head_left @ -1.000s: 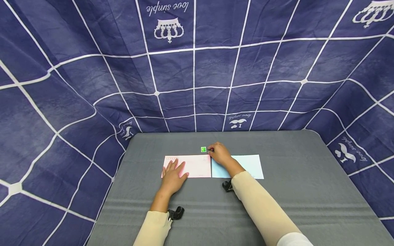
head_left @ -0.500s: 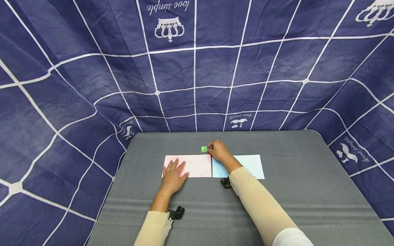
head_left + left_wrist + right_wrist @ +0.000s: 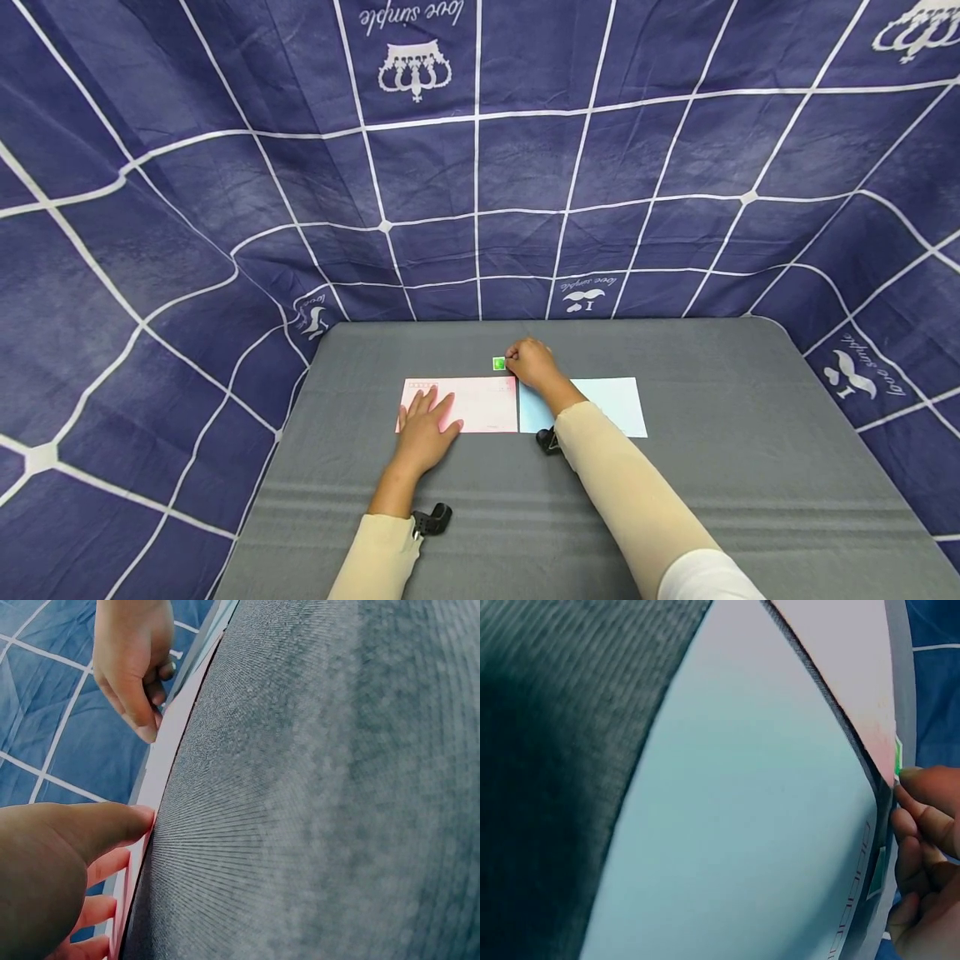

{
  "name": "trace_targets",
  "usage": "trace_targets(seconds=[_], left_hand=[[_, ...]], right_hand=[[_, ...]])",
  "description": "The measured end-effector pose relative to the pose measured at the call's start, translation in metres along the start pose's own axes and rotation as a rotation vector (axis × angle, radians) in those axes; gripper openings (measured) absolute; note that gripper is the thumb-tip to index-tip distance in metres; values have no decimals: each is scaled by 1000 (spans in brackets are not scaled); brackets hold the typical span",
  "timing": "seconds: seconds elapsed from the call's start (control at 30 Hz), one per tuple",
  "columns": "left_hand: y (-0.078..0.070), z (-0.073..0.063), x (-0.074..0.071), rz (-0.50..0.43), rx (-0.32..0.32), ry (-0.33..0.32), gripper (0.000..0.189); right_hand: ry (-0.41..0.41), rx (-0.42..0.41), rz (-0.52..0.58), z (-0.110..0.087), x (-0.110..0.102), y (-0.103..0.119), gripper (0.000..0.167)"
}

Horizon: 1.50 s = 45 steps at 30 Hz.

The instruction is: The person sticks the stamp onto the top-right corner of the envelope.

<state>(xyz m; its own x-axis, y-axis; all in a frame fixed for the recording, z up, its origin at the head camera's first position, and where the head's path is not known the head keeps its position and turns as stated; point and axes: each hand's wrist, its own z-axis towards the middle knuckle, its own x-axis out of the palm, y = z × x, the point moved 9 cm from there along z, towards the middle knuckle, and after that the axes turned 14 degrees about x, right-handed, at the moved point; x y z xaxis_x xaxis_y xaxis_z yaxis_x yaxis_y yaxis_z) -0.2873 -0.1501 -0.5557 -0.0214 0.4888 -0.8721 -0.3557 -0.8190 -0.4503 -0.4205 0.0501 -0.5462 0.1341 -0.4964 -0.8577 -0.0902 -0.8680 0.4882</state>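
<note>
i count two envelopes (image 3: 487, 407), two green stamps (image 3: 498, 363); left hand (image 3: 422, 432) spread; right hand (image 3: 532, 365) now nearer stamp, can't tell if pinching.

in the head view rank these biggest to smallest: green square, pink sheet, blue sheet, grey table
1. Grey table, by far the largest.
2. Pink sheet and blue sheet: they look alike, and each is partly covered, so I can't rank them.
3. Green square, clearly the smallest.
</note>
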Motion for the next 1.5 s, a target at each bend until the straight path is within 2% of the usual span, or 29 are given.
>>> trace_targets(seconds=[0.23, 0.67, 1.2, 1.5], left_hand=[[-2, 0, 0, 3, 1, 3, 55], [2, -1, 1, -15, -8, -11, 56], [-1, -1, -1, -17, -7, -10, 56], [-1, -1, -1, -16, -6, -8, 57]], right_hand=[[-30, 6, -31, 0, 0, 1, 12], [-151, 62, -22, 2, -3, 1, 12], [-149, 98, 3, 3, -5, -1, 13], [-119, 103, 38, 1, -7, -3, 13]])
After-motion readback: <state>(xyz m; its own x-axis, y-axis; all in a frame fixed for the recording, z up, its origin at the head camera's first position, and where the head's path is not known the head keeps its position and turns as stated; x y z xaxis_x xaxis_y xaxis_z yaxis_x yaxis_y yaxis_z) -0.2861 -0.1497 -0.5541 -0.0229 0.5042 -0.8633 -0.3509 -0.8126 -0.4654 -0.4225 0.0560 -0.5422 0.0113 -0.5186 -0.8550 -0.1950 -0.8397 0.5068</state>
